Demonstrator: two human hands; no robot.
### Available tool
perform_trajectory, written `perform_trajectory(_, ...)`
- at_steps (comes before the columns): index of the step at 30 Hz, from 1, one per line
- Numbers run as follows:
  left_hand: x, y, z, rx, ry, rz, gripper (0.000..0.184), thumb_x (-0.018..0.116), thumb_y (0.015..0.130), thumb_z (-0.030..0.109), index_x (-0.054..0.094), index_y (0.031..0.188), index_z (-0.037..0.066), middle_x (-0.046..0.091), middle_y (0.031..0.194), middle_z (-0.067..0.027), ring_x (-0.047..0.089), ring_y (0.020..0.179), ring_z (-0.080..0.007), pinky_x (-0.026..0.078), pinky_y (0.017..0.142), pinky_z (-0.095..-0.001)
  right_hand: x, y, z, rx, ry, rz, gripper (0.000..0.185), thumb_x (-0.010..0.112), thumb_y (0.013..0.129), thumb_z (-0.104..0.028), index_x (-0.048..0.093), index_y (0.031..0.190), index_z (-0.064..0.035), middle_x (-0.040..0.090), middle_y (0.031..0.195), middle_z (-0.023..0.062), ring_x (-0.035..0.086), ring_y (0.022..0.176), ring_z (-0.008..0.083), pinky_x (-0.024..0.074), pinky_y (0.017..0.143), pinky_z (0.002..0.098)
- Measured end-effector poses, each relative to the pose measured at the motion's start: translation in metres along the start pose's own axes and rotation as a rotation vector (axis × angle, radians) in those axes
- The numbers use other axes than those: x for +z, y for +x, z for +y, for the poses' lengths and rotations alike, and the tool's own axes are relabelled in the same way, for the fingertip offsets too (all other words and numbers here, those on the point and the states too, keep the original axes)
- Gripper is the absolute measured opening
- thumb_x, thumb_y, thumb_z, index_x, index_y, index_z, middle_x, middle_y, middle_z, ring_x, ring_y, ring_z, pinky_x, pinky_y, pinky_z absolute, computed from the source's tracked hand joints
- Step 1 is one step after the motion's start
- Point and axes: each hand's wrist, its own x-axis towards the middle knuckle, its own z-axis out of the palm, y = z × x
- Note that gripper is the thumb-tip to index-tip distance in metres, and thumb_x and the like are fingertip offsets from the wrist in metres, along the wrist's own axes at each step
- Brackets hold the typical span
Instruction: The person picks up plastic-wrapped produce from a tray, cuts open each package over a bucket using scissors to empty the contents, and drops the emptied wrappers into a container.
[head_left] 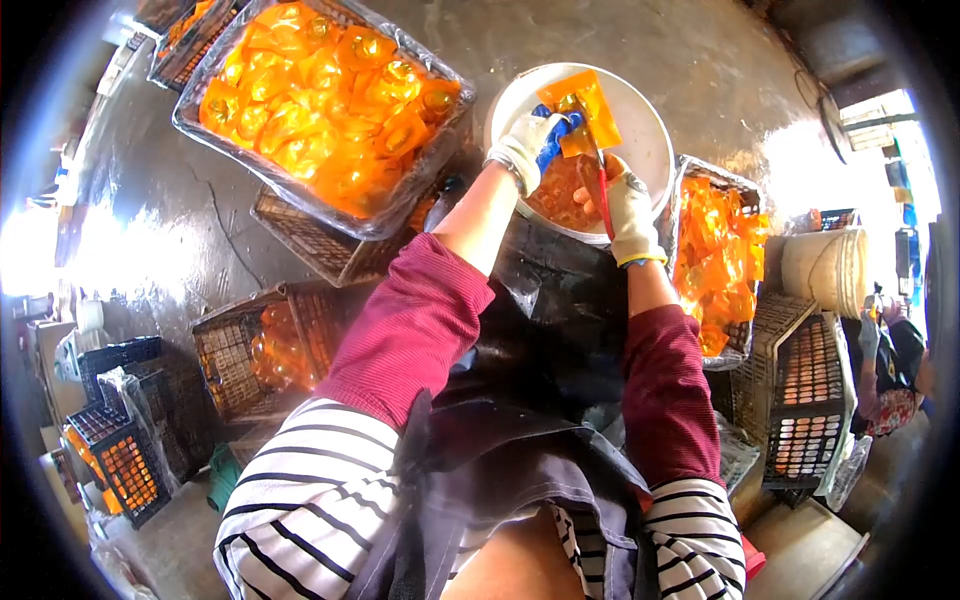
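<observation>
My left hand, in a white glove with blue fingers, is closed on an orange piece with a darker centre. Red-handled scissors are in my right hand, which wears a white glove with some fingertips bare. The blades point up at the orange piece. Both hands are over a white bucket with small orange-brown bits inside. To the left, a plastic-lined crate is full of orange pieces. More orange pieces fill a lined crate right of the bucket.
Empty-looking black crates lie under the left crate. Another crate with orange items stands lower left. Stacked crates and a pale bucket are at the right. Another person is at the far right edge.
</observation>
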Motion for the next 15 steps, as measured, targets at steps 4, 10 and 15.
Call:
perform_trajectory(4,0.01,-0.008,0.018,-0.009,0.721,0.025,0.044,0.062,0.085,0.02,0.049,0.124,0.003,0.059,0.108,-0.0076,0.055,0.099,-0.0165,0.046,0.086,-0.0249,-0.003,0.015,0.026,-0.361,-0.851,0.312,0.025,0.041,0.092,-0.018,0.057,0.107,-0.0054,0.064,0.078,0.0179,0.063,0.075,0.0285,0.0491,0.064,0.036)
perform_trajectory(10,0.013,-0.015,0.014,0.114,0.011,-0.044,0.039,0.045,0.092,0.037,0.058,0.11,0.006,0.06,0.107,-0.0194,0.06,0.094,-0.0325,0.046,0.083,-0.0385,-0.012,0.032,0.05,-0.194,-0.137,0.025,0.03,0.044,0.094,-0.015,0.052,0.117,0.0021,0.065,0.087,0.0139,0.062,0.067,0.0189,0.0485,0.058,0.0232)
perform_trajectory(15,-0.009,0.03,-0.046,0.397,0.535,0.045,0.032,0.04,0.094,0.024,0.054,0.117,0.007,0.061,0.106,-0.0175,0.061,0.095,-0.0302,0.047,0.085,-0.0364,-0.02,0.041,0.046,-0.235,-0.418,-0.163,0.032,0.047,0.093,-0.021,0.054,0.117,-0.0006,0.066,0.082,0.0121,0.059,0.053,0.0153,0.0458,0.048,0.021)
